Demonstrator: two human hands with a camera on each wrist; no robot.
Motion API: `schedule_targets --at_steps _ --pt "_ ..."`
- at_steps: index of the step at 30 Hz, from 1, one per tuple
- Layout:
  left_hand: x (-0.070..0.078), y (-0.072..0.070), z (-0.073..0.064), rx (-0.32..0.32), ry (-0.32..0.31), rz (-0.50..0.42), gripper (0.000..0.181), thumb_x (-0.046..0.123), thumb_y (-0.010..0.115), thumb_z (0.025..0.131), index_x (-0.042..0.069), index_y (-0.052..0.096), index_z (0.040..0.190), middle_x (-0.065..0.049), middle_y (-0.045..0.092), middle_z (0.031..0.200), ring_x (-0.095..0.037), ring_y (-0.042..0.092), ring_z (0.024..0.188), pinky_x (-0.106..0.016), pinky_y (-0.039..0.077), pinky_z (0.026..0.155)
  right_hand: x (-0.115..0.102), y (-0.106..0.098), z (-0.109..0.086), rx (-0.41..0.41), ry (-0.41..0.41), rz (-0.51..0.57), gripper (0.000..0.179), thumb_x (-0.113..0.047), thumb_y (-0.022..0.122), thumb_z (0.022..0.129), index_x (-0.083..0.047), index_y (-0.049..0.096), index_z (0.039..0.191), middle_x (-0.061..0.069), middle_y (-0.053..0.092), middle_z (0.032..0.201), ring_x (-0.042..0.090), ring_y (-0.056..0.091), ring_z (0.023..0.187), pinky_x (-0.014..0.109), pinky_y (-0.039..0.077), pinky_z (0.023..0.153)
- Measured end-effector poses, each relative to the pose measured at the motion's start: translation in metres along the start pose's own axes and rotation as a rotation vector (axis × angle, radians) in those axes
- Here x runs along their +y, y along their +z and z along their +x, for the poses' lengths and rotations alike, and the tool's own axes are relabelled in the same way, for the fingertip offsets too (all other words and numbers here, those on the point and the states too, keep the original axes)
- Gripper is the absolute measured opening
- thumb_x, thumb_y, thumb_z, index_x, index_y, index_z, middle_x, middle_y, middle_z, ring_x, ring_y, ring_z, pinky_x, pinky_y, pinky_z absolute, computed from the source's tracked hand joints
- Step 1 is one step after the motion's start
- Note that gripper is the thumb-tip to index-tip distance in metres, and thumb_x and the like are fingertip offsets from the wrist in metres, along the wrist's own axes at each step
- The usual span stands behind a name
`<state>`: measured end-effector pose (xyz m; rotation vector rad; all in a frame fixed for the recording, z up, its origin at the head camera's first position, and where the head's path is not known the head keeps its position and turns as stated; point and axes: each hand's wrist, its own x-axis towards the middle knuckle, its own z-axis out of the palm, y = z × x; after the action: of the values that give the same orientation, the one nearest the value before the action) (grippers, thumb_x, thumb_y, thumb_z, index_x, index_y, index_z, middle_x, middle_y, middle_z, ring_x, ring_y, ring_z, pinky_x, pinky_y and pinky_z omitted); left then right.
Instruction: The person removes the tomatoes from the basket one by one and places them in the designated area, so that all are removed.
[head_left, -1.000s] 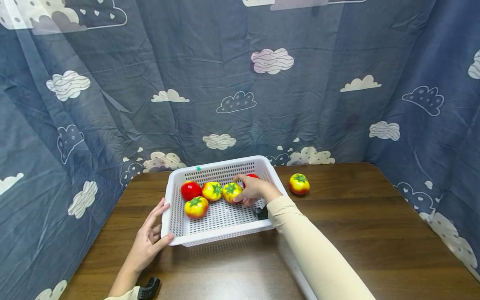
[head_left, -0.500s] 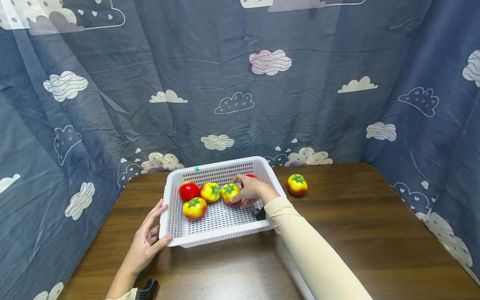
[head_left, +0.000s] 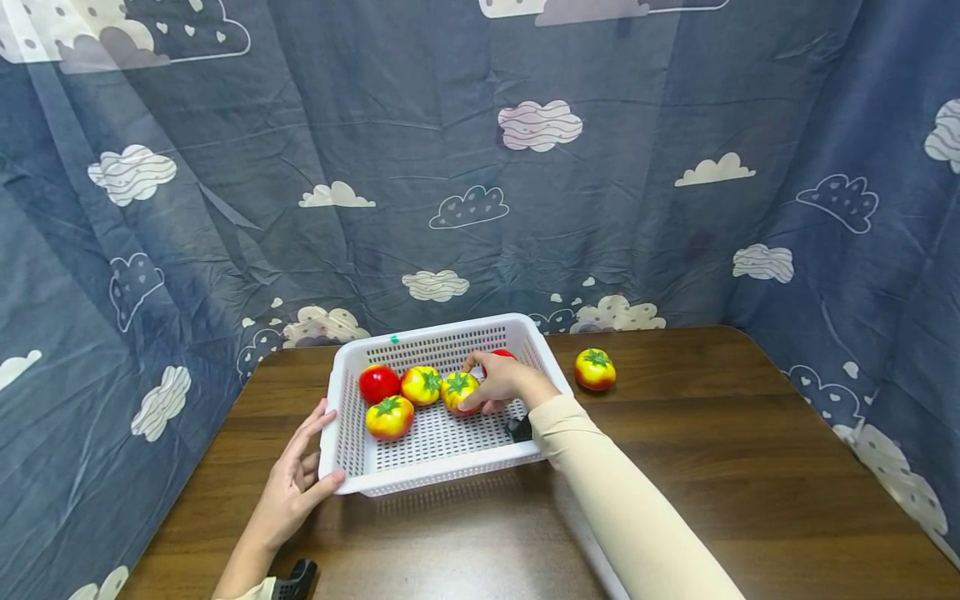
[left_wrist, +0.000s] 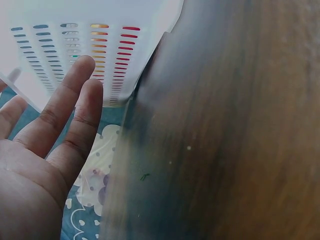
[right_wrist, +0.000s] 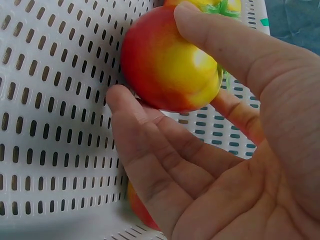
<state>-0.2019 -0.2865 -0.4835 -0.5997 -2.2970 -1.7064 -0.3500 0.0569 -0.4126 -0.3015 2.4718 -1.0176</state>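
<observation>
Inside a white perforated plastic basket (head_left: 442,472), my right hand (head_left: 501,383) holds a yellow-and-red tomato (head_left: 457,387) with a green leafy top. In the right wrist view, the thumb lies over this tomato (right_wrist: 170,65) and the other fingers reach around and under it. My left hand (head_left: 288,483) rests at the basket's left end, thumb on the front corner of the rim. Its fingers (left_wrist: 60,112) stretch straight along the outer wall in the left wrist view. A red fruit (head_left: 504,353) sits partly hidden behind my right hand.
Left in the basket lie a red fruit (head_left: 378,383) and two yellow-red tomatoes (head_left: 390,418). Another yellow-red tomato (head_left: 595,369) stands on the wooden table (head_left: 712,450), right of the basket. A cloud-patterned curtain (head_left: 360,258) hangs behind the table.
The head view has shifted slightly. Both hands, the basket and the tomatoes keep nearly the same places.
</observation>
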Motion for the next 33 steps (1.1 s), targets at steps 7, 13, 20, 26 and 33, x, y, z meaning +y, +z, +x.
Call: schedule_targets --at_steps 7,13,20,26,33 --pt "-0.001 0.001 0.000 0.002 0.008 -0.005 0.077 -0.012 0.070 0.090 0.000 0.041 0.161 -0.016 0.021 0.179 -0.009 0.072 0.118 -0.024 0.064 0.087 0.002 0.001 0.001 0.020 -0.024 0.000 0.059 -0.021 0.094 0.083 -0.015 0.061 0.132 0.014 0.065 0.109 0.025 0.077 0.071 0.039 0.068 0.079" --pt "-0.001 0.002 0.000 -0.001 0.010 -0.018 0.078 -0.013 0.069 0.090 -0.001 0.040 0.161 -0.017 0.020 0.179 -0.009 0.072 0.119 -0.024 0.063 0.088 0.003 0.000 0.001 0.041 -0.032 -0.034 0.060 -0.024 0.095 0.083 -0.016 0.062 0.132 0.011 0.062 0.102 0.026 0.079 0.074 0.037 0.067 0.078" --pt "-0.002 0.001 -0.001 0.000 0.008 -0.024 0.077 -0.012 0.069 0.091 -0.001 0.040 0.161 -0.014 0.021 0.179 -0.007 0.071 0.120 -0.024 0.063 0.087 0.001 -0.004 -0.001 0.023 -0.050 -0.017 0.060 -0.023 0.094 0.084 -0.017 0.062 0.134 0.013 0.063 0.107 0.020 0.074 0.068 0.041 0.068 0.080" --pt "-0.001 0.001 0.000 0.002 0.012 -0.038 0.076 -0.012 0.069 0.091 -0.002 0.040 0.161 -0.017 0.019 0.179 -0.006 0.071 0.119 -0.023 0.063 0.088 -0.001 -0.010 -0.002 0.032 -0.068 -0.034 0.060 -0.024 0.093 0.085 -0.017 0.061 0.135 0.016 0.067 0.113 0.020 0.071 0.067 0.039 0.067 0.078" --pt "0.000 0.000 0.001 -0.003 0.014 -0.045 0.077 -0.013 0.069 0.090 -0.003 0.040 0.161 -0.016 0.020 0.179 -0.007 0.072 0.117 -0.023 0.064 0.087 -0.005 -0.017 -0.007 0.019 -0.076 -0.004 0.062 -0.024 0.093 0.086 -0.017 0.059 0.138 0.014 0.068 0.108 0.018 0.068 0.064 0.038 0.066 0.077"
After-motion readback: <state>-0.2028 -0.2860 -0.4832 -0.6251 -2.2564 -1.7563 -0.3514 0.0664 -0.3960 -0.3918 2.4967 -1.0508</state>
